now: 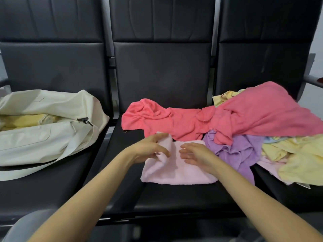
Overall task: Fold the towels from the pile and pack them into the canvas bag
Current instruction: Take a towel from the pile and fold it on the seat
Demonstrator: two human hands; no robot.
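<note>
The pale pink towel (178, 172) is lying on the middle seat (174, 194), between the canvas bag (43, 140) and the pile (262, 116). The left hand (150, 149) is pinching the towel's left edge and holding it raised. The right hand (194, 152) is lying on the cloth with fingers straight, apparently anchoring it. A clean fold is depending on carrying the raised edge over to the right edge, matching corners, then smoothing flat.
</note>
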